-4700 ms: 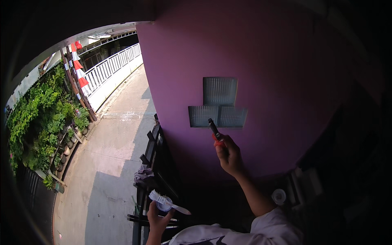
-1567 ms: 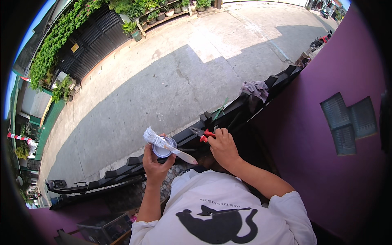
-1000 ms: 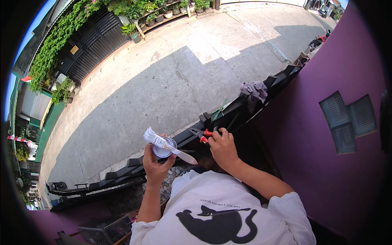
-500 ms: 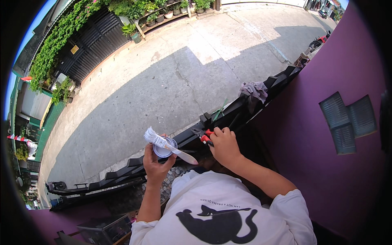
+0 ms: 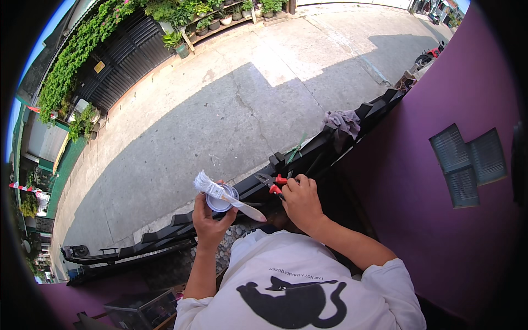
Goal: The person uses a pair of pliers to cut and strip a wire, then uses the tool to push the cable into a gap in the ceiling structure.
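Red-handled pliers [image 5: 275, 189], white-bristled paintbrush [image 5: 227, 198], purple wall [image 5: 404, 165], black fence [image 5: 379, 108]

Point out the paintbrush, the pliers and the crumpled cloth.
Paintbrush [image 5: 229, 198], head view: handle, near the ferrule.
Pliers [image 5: 270, 182], head view: around the pivot.
Crumpled cloth [image 5: 344, 122], head view: middle of its folds.

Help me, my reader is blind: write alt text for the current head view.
A person's left hand holds a small round container with a white-bristled paintbrush across its top, while the right hand holds red-handled pliers. A black fence runs ahead, with a partly shaded street beyond; a purple wall stands at right.
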The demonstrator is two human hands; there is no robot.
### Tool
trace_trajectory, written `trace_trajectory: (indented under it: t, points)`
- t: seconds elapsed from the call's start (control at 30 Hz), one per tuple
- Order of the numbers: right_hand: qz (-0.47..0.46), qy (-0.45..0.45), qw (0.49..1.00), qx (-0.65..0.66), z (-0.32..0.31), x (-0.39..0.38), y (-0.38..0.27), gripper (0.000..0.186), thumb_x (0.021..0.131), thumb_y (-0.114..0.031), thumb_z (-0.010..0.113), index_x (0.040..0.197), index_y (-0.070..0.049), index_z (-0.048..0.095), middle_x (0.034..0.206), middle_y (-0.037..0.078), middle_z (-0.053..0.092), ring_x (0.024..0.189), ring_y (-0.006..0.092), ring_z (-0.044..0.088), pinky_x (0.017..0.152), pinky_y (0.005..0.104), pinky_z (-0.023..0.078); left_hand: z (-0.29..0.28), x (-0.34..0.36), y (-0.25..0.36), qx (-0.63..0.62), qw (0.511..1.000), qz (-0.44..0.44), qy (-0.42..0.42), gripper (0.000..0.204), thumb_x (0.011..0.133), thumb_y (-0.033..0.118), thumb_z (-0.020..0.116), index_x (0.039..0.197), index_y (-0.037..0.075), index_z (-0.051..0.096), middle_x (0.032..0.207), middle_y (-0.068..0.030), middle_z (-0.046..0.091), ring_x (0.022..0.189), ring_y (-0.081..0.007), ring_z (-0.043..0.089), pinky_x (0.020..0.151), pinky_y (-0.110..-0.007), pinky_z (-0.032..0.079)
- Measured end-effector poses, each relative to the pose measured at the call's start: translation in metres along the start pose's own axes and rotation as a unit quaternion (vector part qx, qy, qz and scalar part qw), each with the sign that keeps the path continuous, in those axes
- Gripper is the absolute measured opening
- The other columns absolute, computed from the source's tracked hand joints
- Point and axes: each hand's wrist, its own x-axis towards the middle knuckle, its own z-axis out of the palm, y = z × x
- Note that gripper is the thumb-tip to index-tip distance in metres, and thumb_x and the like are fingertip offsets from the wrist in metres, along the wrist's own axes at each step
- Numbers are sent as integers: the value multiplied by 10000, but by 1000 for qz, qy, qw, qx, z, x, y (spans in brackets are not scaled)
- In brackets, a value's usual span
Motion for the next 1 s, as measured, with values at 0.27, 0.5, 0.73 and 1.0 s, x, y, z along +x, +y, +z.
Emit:
trace_trajectory:
  t: [0.27,0.5,0.73,1.0]
  points:
    - [-31,80,996,20,-2,-10,9,198,744,-154,716,910,-70,647,1011,96,591,1104,307,536,901,441,399,2,1,0,1,1000,0,-5,603,751,-51,794,1274,-51,494,1298,-177,601,1147,-208,626,999,-332,503]
    - [-2,166,985,55,-34,-22,17,287,693,-174,838,808,-63,599,949,82,544,1056,296,547,847,439,421,3,6,1,-5,1000,-3,-12,596,750,-45,794,1272,-43,506,1280,-150,603,1137,-203,626,1000,-327,498]
    - [75,271,956,82,-103,-27,33,328,771,-212,838,750,-67,545,885,83,538,1008,310,558,831,429,439,13,17,13,-20,999,-8,-42,618,741,-35,801,1288,-28,512,1256,-123,604,1136,-195,613,1007,-328,481]
    - [119,443,886,73,-211,-24,67,296,847,-177,795,813,-50,530,892,83,556,824,235,559,723,344,456,9,25,26,-51,996,17,-76,591,738,-20,802,1255,-29,514,1178,-128,616,1080,-219,624,983,-353,482]
